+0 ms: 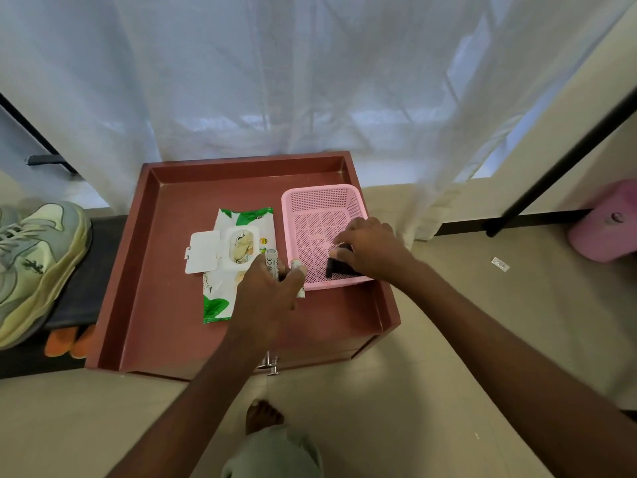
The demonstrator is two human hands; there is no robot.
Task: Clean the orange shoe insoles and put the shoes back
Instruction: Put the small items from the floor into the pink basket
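Observation:
My left hand grips two white batteries over the reddish-brown cabinet top, just left of the pink mesh basket. My right hand reaches into the basket and holds a small black object against its floor. A wet-wipes pack, white and green with its lid flipped open, lies left of the basket. Two orange toes of shoes peek out on a lower shelf at the left, mostly hidden.
A grey and pale-yellow sneaker sits on a dark shelf at far left. Sheer white curtain hangs behind the cabinet. A pink object lies on the floor at right, beside a black rack frame. My bare foot stands before the cabinet.

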